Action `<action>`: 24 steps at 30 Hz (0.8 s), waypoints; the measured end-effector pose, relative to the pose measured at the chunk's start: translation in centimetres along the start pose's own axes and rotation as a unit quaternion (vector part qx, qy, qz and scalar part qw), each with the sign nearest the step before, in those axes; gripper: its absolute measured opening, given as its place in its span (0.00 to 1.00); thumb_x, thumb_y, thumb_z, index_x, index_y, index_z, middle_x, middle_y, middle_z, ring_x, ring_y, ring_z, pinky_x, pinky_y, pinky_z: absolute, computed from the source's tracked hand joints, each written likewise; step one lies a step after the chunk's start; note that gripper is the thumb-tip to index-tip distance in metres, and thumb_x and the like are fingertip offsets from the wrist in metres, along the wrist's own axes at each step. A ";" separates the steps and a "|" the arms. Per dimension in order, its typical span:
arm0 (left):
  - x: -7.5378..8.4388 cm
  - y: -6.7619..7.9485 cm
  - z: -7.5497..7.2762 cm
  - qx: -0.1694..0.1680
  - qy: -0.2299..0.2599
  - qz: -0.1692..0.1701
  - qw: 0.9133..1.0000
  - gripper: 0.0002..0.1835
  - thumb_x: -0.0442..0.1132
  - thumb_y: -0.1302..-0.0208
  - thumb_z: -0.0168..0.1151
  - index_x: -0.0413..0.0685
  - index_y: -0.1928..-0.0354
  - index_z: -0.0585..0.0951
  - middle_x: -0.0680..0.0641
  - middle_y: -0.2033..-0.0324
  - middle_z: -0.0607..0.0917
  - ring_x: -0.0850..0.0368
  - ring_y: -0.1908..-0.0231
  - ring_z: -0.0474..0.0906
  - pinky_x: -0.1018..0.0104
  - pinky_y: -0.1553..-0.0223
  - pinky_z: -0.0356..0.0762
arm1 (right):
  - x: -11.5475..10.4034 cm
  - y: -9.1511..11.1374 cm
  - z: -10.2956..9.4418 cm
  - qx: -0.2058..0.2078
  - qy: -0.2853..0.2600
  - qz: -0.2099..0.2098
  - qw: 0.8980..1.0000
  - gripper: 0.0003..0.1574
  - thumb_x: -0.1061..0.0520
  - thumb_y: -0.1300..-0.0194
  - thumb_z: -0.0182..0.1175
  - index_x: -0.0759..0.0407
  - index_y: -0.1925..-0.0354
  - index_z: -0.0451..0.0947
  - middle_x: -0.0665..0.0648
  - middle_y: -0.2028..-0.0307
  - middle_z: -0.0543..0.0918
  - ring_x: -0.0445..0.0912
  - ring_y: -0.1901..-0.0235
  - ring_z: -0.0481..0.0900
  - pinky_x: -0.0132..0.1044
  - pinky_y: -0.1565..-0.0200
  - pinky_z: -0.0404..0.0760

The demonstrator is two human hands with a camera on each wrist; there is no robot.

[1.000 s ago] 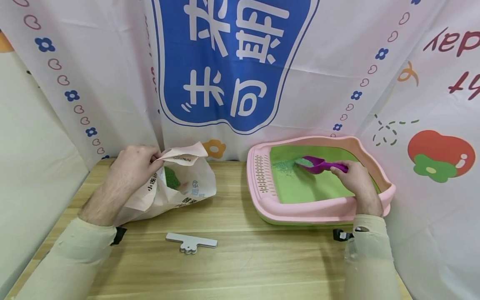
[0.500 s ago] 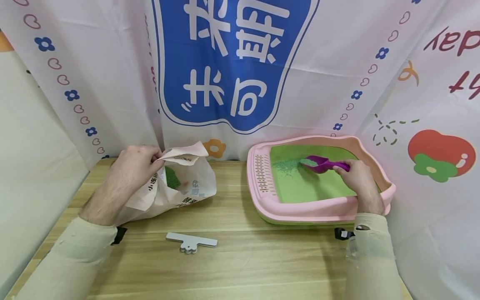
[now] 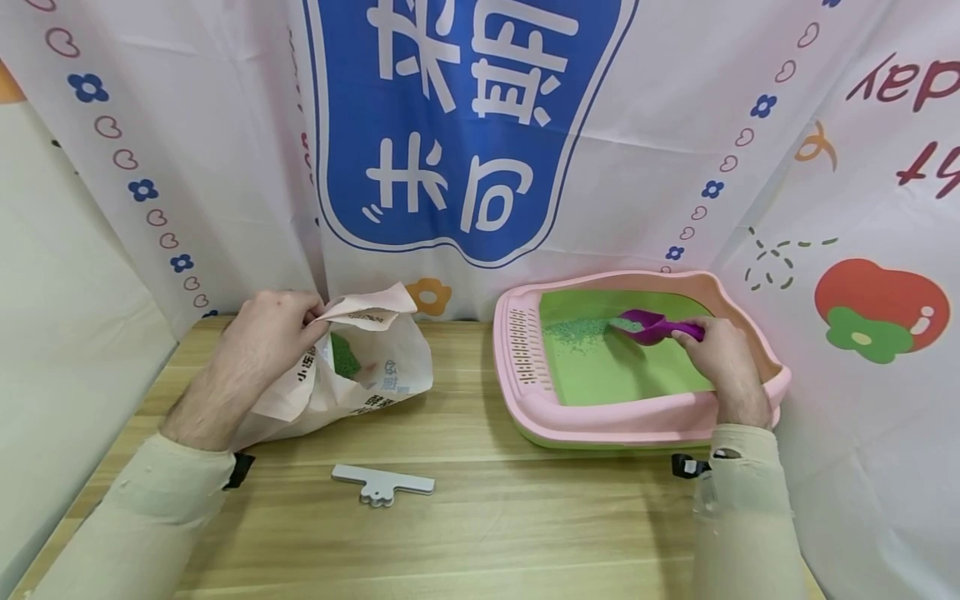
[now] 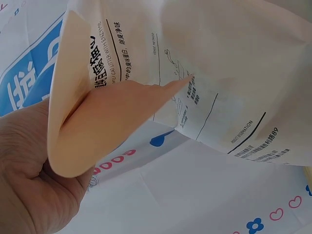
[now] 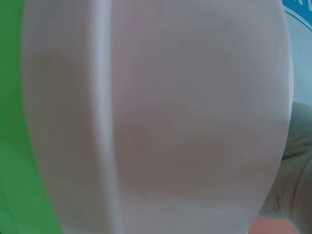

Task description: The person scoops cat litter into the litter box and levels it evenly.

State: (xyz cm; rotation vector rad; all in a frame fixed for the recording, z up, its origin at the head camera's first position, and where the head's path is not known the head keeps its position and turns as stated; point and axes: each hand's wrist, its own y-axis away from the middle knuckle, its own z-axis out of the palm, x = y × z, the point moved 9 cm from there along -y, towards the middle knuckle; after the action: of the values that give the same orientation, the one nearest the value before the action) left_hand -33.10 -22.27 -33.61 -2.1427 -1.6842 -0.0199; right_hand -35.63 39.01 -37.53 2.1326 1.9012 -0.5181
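Note:
My left hand (image 3: 270,342) pinches the top edge of a white paper bag of cat litter (image 3: 397,358), whose mouth gapes to the right. Green litter (image 3: 345,358) shows inside it. In the left wrist view the folded bag edge (image 4: 97,131) sits between thumb and fingers. On the right, my right hand (image 3: 716,354) grips the handle of a purple scoop (image 3: 651,331) low inside a pink and green litter box (image 3: 615,423). Green granules lie in the scoop's mouth and in a loose patch (image 3: 577,332) at the box's left. The box wall (image 5: 195,117) hides the scoop from the right wrist camera.
A grey-white clip (image 3: 382,483) lies on the wooden table (image 3: 495,525) in front of the bag. The box has a slotted ledge (image 3: 522,350) along its left side. Printed cloth (image 3: 630,192) hangs behind the table and at its right.
My right hand has drawn the scoop slightly to the right, leaving more granules spread on the box floor behind it. My left hand and the bag have stayed in place.

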 end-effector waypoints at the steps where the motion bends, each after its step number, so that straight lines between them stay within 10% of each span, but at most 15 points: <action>1: 0.0 0.0 0.0 0.002 0.000 0.001 1.000 0.05 0.39 0.31 0.67 0.45 0.61 0.88 0.41 0.67 0.91 0.47 0.69 0.85 0.46 0.65 0.84 | 0.0 0.0 -0.1 0.001 0.001 0.000 1.000 0.26 0.47 0.21 0.59 0.66 0.39 0.80 0.73 0.49 0.88 0.58 0.59 0.84 0.39 0.63 0.76; 24: 0.1 0.0 0.1 0.007 -0.002 0.006 1.000 0.05 0.39 0.31 0.67 0.47 0.62 0.88 0.42 0.67 0.91 0.46 0.69 0.86 0.45 0.65 0.83 | 0.7 0.2 -0.5 0.021 0.001 0.020 1.000 0.25 0.50 0.22 0.61 0.68 0.39 0.80 0.74 0.49 0.87 0.60 0.58 0.83 0.45 0.61 0.78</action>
State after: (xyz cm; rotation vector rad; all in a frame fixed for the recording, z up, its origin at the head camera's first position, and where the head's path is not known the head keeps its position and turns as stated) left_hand -33.07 -22.14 -33.64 -2.1454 -1.6686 -0.0004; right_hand -35.33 39.78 -37.35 2.1924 1.8605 -0.5522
